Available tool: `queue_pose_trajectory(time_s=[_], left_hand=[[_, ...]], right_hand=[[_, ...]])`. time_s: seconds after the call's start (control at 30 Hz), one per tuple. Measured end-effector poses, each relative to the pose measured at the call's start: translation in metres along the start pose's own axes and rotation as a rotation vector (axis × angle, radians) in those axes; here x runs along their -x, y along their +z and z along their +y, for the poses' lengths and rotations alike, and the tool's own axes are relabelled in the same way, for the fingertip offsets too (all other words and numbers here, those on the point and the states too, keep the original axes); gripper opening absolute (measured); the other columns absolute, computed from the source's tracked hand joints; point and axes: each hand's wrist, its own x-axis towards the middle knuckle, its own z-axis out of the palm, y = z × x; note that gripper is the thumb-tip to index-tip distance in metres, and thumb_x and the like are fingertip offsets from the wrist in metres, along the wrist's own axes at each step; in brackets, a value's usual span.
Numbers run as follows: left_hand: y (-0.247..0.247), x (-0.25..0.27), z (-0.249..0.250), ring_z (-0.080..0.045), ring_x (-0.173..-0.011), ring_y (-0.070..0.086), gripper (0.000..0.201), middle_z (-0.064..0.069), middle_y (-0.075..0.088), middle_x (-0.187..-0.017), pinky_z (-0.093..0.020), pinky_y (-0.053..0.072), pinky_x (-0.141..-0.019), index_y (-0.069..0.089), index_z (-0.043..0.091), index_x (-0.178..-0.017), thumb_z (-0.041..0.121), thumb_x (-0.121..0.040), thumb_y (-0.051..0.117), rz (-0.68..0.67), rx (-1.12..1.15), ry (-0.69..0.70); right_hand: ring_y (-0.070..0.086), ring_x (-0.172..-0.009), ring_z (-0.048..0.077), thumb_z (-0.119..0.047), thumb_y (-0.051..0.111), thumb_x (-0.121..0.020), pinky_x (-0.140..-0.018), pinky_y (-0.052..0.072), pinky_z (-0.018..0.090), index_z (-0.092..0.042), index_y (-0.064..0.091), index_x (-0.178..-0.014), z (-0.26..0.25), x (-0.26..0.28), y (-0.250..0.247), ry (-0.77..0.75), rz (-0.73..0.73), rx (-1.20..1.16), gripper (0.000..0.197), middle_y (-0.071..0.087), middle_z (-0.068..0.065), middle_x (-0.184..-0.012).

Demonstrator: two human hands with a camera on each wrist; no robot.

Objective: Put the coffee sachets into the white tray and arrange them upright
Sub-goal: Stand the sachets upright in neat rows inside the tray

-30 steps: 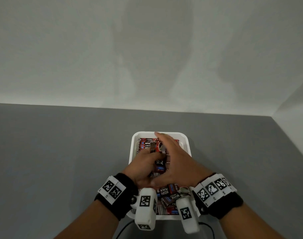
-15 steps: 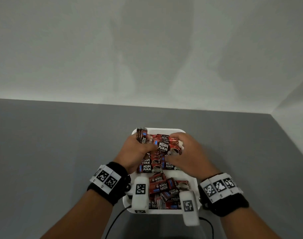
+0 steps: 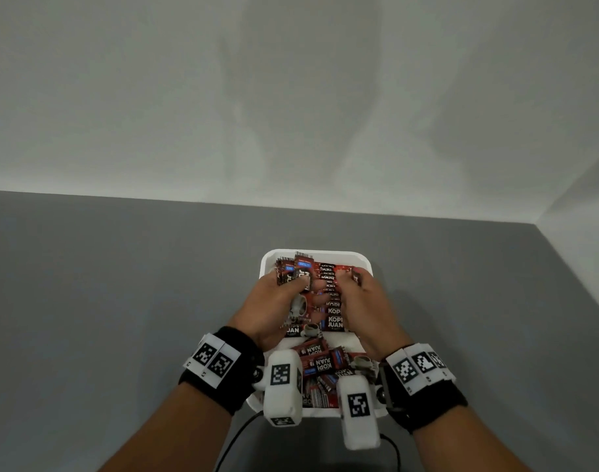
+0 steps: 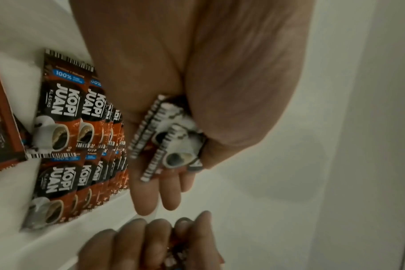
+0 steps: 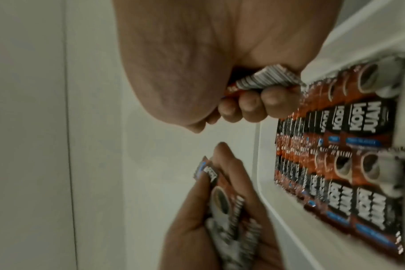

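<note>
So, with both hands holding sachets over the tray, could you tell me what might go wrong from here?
1. The left hand grips several coffee sachets in a fanned bundle; one could slip from the grip as they are set down.
2. The upright rows stand packed between the hands; a nudge from the right hand might tip them.
3. Loose sachets lie flat at the white tray's near end and may get overlooked.
</note>
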Motion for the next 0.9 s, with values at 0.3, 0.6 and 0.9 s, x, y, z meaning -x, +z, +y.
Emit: queue_pose_trajectory(time_s=[0.3,0.6,0.9], left_hand=[[0.006,0.005,-0.01,-0.041,-0.093,0.073,0.021,-0.02,0.075,-0.107,-0.047,0.06,-0.075,0.067,0.009,-0.117,0.01,-0.096,0.064,-0.087,-0.218,0.07],[0.011,0.005,-0.016,-0.027,-0.093,0.074,0.015,-0.006,0.077,-0.099,-0.05,0.059,-0.088,0.072,0.013,-0.106,0.008,-0.093,0.067,-0.08,-0.542,0.343],[0.015,0.011,-0.016,-0.024,-0.069,0.065,0.027,-0.021,0.065,-0.092,-0.034,0.055,-0.059,0.065,-0.002,-0.109,-0.003,-0.097,0.04,-0.064,0.108,-0.057]], right_hand=[[0.069,-0.056,0.022,-0.004,0.063,-0.096,-0.044,0.051,0.028,-0.008,0.064,-0.084,-0.014,0.002,-0.01,0.083,-0.005,-0.361,0.013,0.072,0.015,-0.078],[0.073,-0.067,0.009,-0.025,0.068,-0.096,-0.051,0.053,0.023,-0.015,0.074,-0.099,-0.016,0.011,0.008,0.086,-0.045,-0.436,0.012,0.078,0.0,-0.082],[0.05,-0.04,0.011,-0.003,0.04,-0.1,-0.039,0.041,0.021,-0.012,0.052,-0.072,-0.016,0.003,-0.001,0.144,0.071,-0.285,0.032,0.058,0.006,-0.058]])
